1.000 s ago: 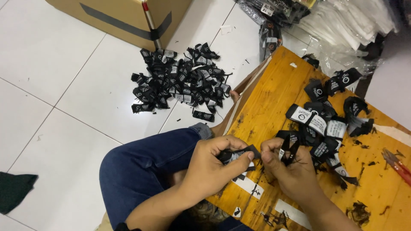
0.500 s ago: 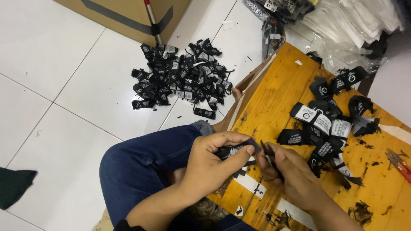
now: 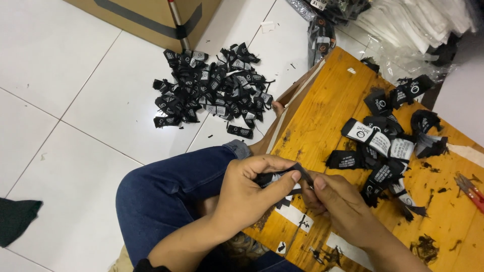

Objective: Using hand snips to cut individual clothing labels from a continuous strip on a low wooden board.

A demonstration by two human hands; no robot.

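Hands drawn closer, wooden board, white tiled floor

Black label was mostly buried under left hand and right hand. Cardboard box at 12 o'clock, red pliers at 3 o'clock: both cropped by frame.

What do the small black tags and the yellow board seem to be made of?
Black tags: probably woven fabric, matte; they fold and curl limply. The left hand and right hand pinch one. Board: wood, yellow-stained, worn; grain and dark scuffs show.
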